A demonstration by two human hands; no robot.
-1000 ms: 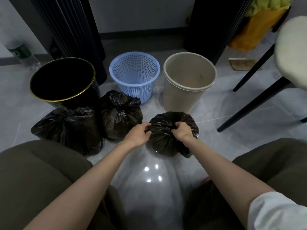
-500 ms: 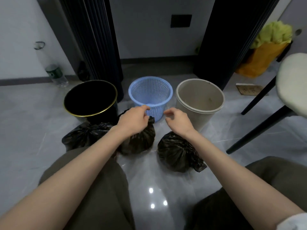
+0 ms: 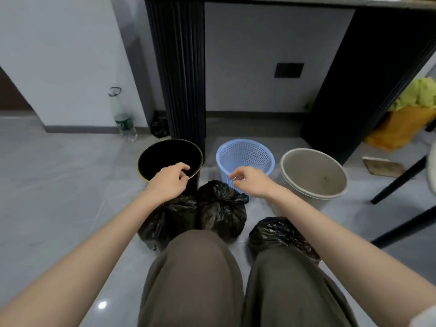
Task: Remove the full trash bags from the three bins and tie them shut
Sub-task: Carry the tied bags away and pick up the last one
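From where I stand, all three sacks are out on the floor at the person's knees, so what is left looks like a check of the knots. The left bag (image 3: 169,218) at 7 o'clock is half hidden under a forearm, and the right bag (image 3: 276,234) at 5 o'clock under the other forearm and a knee, so I cannot tell how well either is closed. The middle bag (image 3: 221,208), touching the left one, shows a gathered neck with a tuft on top. I would tug each neck once, low on the twist, so thin film does not tear.

The left hand (image 3: 171,181) hovers by the near rim of the black bin, and the right hand (image 3: 252,182) hovers before the blue basket. Both have fingers loosely curled and hold nothing.

The grey bin (image 3: 306,171), at 2 o'clock, is the largest. It has no liner, only bare walls with a small mark. The black bin (image 3: 169,156), at 11 o'clock, has a gold rim with no liner over it, and its depth is too dark to read. The blue basket (image 3: 245,154), at 12 o'clock, is the smallest, and I see nothing through its mesh.
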